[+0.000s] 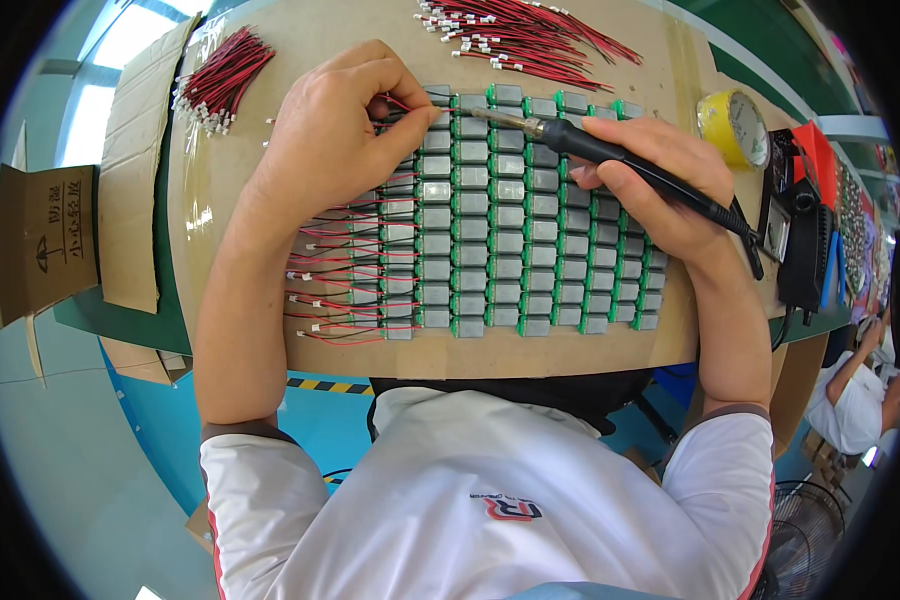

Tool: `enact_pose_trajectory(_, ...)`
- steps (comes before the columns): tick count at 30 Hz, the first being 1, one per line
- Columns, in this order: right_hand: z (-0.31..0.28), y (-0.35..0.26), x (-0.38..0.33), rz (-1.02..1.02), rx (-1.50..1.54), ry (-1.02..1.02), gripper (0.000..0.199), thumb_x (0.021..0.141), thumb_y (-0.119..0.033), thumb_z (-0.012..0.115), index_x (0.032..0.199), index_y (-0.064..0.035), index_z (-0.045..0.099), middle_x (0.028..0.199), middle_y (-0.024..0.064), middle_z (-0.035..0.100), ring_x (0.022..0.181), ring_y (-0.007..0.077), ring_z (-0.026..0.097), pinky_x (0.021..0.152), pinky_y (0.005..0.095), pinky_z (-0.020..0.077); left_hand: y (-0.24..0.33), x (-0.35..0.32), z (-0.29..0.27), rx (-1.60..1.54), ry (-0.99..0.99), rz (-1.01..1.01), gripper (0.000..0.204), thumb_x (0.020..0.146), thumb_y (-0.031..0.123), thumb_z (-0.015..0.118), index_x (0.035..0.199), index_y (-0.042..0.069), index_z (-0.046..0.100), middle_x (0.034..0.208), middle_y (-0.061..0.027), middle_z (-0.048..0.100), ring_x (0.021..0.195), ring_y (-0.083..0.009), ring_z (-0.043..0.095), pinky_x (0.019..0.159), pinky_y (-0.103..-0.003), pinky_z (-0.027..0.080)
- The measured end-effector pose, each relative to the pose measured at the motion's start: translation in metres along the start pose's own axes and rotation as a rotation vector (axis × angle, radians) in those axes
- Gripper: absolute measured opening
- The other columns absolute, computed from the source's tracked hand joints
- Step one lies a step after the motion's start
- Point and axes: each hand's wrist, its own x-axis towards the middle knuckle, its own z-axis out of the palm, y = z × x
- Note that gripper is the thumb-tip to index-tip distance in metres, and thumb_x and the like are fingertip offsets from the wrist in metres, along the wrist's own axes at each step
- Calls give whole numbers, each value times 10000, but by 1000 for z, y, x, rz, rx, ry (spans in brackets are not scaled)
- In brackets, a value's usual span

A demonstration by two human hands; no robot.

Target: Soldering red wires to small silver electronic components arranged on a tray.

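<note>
A soldering iron [610, 155] with a black handle lies in my right hand [670, 175], my fingers wrapped round its grip. Its metal tip reaches left to the top row of a grid of grey modules with green circuit-board edges [508, 215]. Right by that tip, my left hand [355, 125] pinches a red and black wire [395, 102] between thumb and fingers. Below the left hand, red and black wires with white connectors [335, 300] run from the left columns of modules. The exact contact point at the tip is too small to make out.
Bundles of red and black wires lie at the back left [232, 75] and back middle [520, 40]. A yellow tape roll [733, 128] stands at right, near a black device [805, 245]. Cardboard boxes [45, 240] flank the left edge. Another person [855, 390] sits far right.
</note>
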Motion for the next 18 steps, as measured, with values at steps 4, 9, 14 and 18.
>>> enact_pose_trajectory(4, 0, 0, 0, 3, -5, -5, 341, 993, -49, 715, 1306, 87, 721, 911, 130, 821, 884, 230, 793, 831, 336, 592, -1, -1, 0, 11, -1, -2, 126, 932, 11, 791, 920, -37, 675, 929, -28, 622, 768, -90, 560, 703, -247, 477)
enact_pose_trajectory(9, 0, 1, 0, -14, -2, 1, 341, 988, -44, 719, 1304, 85, 722, 906, 129, 819, 875, 231, 791, 828, 336, 593, -1, 0, 0, 3, -5, -13, 124, 932, 13, 791, 924, -39, 679, 932, -27, 624, 768, -89, 561, 704, -246, 479)
enact_pose_trajectory(14, 0, 1, 1, -14, -9, -9, 340, 979, -30, 724, 1299, 86, 724, 903, 131, 816, 866, 232, 788, 815, 337, 596, 0, 0, -1, 9, -5, -16, 120, 933, 13, 790, 926, -41, 683, 935, -27, 625, 769, -88, 561, 707, -244, 482)
enact_pose_trajectory(18, 6, 3, 1, -31, 8, 56, 331, 940, -40, 771, 1255, 60, 757, 872, 105, 807, 807, 219, 756, 749, 329, 580, 0, 0, 0, 12, -5, -10, 118, 933, 13, 789, 923, -38, 684, 934, -28, 625, 767, -88, 561, 705, -244, 482)
